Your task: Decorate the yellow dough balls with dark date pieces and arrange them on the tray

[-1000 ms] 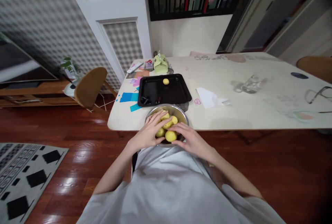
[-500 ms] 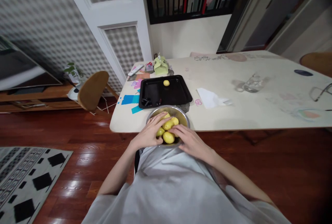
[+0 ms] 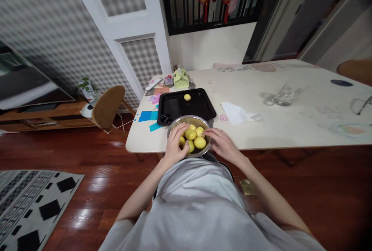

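Note:
A round metal bowl [image 3: 208, 146] with several yellow lemons [image 3: 200, 142] in it is at the table's near edge, against my body. My left hand [image 3: 176, 144] reaches over the bowl's left side, its fingers and thumb apart and touching the lemons. At the right rim is my right hand [image 3: 223, 144], fingers spread, fingertips by a lemon at that side. Neither hand is closed round a fruit. Beyond the bowl, one lemon [image 3: 187, 97] lies on a black tray [image 3: 200, 105], with small dark items at the tray's near left corner.
On the white table [image 3: 279, 127] are a white paper [image 3: 235, 113], a clear glass [image 3: 283, 97] lying on its side, a green box [image 3: 181, 78] and a white remote [image 3: 154, 84]. Glasses lie at the right edge. A wooden chair [image 3: 109, 105] stands left.
The bowl now sits slightly higher and further right in view, and the lemons lie differently in it. My right hand has moved right, from over the lemons to the rim.

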{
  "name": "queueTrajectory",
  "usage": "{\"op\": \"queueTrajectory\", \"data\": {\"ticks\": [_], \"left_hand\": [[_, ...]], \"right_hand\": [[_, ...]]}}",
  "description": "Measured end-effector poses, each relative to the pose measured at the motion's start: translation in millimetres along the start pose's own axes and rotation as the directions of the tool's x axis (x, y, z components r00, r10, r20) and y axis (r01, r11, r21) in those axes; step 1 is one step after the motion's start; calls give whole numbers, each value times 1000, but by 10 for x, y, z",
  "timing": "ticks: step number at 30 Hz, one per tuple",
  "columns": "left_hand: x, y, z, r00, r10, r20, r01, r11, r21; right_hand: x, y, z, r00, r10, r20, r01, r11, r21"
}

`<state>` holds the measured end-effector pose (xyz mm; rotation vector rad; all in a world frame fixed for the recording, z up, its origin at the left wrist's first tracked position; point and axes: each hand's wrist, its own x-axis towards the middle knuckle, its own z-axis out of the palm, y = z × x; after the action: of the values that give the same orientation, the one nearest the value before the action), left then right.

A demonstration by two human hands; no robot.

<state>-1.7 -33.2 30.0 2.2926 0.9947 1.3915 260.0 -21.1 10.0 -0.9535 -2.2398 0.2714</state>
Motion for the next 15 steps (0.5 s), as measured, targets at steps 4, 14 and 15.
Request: {"op": "queueTrajectory", "data": {"ticks": [4, 14, 15], "left_hand": [[225, -86, -58, 993, -10, -118, 7, 1000, -30], [1759, -1361, 120, 925, -220, 309, 126, 947, 295], [1859, -1454, 201, 914, -241, 327, 138, 941, 308]], "right_hand": [[-10, 192, 44, 998, -62, -9, 62, 997, 38], [7, 274, 278, 989, -134, -62, 137, 990, 41], [11, 276, 287, 989, -133, -63, 136, 990, 41]]}}
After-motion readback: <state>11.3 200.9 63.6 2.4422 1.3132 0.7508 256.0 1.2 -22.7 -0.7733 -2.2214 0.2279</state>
